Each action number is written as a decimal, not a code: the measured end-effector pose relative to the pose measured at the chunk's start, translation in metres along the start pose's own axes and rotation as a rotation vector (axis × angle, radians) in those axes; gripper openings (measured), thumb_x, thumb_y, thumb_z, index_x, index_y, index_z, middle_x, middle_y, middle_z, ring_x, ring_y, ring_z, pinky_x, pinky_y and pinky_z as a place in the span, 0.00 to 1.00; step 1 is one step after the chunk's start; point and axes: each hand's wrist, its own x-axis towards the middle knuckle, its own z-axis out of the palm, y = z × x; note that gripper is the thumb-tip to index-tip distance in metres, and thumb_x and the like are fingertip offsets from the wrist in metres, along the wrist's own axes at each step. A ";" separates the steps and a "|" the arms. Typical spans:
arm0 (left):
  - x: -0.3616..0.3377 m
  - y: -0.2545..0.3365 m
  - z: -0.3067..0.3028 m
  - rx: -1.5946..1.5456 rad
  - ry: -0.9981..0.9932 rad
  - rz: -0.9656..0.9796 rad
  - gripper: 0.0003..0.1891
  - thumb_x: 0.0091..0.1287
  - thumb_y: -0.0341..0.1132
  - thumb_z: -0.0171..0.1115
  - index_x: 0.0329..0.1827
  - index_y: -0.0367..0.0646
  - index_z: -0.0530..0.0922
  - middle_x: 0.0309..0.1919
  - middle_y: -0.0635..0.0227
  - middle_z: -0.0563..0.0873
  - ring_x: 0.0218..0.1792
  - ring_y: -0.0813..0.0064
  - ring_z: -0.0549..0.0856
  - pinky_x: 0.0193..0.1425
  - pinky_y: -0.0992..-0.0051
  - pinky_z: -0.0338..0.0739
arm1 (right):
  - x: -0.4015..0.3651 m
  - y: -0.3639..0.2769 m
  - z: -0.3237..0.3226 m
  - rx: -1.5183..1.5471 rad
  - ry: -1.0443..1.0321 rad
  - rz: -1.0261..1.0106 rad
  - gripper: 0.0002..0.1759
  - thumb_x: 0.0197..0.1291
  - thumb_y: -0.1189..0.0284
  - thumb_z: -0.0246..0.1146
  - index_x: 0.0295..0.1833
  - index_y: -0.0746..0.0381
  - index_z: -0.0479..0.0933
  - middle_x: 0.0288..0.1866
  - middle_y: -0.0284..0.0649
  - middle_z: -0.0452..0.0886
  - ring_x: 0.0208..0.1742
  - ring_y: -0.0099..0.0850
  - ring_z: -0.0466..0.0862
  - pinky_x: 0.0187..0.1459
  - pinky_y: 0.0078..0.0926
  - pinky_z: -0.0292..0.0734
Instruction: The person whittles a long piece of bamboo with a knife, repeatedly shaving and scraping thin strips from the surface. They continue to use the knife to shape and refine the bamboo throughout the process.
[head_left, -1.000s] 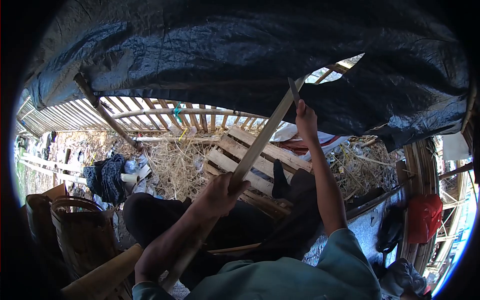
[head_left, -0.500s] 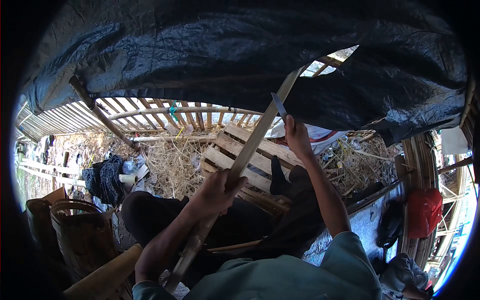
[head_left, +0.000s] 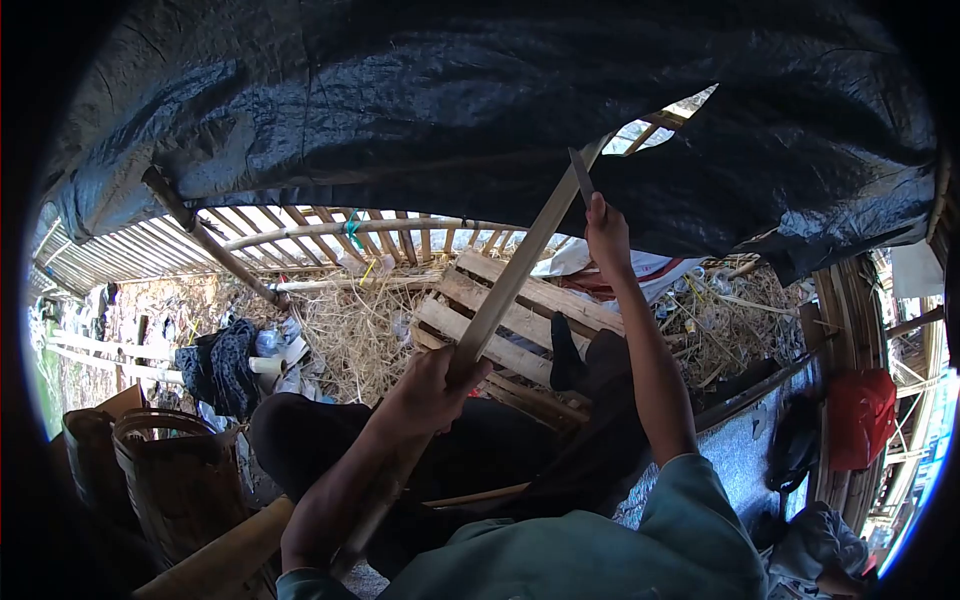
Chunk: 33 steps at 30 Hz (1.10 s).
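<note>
A long split bamboo strip [head_left: 522, 262] runs diagonally from beside my lap up to the dark sheeting. Around its lower middle my left hand [head_left: 428, 388] is closed, the thumb over the front face. My right hand [head_left: 607, 236] grips the handle of a knife [head_left: 581, 176], which is hidden inside the fist. The knife's blade points up and lies against the right edge of the strip near its far end. Below, the strip's near end passes behind my left forearm.
Black plastic sheeting [head_left: 450, 110] hangs low ahead. Wooden slats [head_left: 520, 325] lie on the straw-littered ground by my foot. Brown containers [head_left: 175, 470] and a thick bamboo pole [head_left: 215, 555] stand at left, a red bag [head_left: 861, 420] at right.
My right hand and the knife have moved up and slightly right along the strip toward its far end. My left hand keeps its grip at nearly the same place.
</note>
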 end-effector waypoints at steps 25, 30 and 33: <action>0.007 0.001 0.000 0.007 -0.025 0.040 0.17 0.68 0.42 0.59 0.34 0.32 0.73 0.10 0.67 0.75 0.09 0.77 0.77 0.10 0.75 0.70 | -0.025 -0.020 -0.003 0.035 -0.029 -0.047 0.25 0.71 0.59 0.44 0.31 0.69 0.74 0.24 0.57 0.76 0.32 0.58 0.78 0.34 0.49 0.69; 0.006 0.003 -0.002 0.026 -0.039 0.010 0.18 0.68 0.43 0.59 0.34 0.33 0.72 0.10 0.67 0.74 0.09 0.77 0.77 0.10 0.76 0.70 | -0.043 -0.028 -0.001 -0.017 -0.145 -0.088 0.22 0.70 0.62 0.46 0.34 0.68 0.75 0.26 0.57 0.77 0.34 0.58 0.79 0.35 0.50 0.71; 0.008 -0.001 0.000 0.007 -0.041 0.027 0.18 0.68 0.44 0.59 0.35 0.33 0.72 0.10 0.68 0.74 0.09 0.77 0.77 0.10 0.76 0.70 | -0.073 -0.030 -0.005 -0.013 -0.163 -0.221 0.20 0.70 0.63 0.46 0.37 0.68 0.75 0.28 0.58 0.78 0.36 0.58 0.79 0.36 0.49 0.72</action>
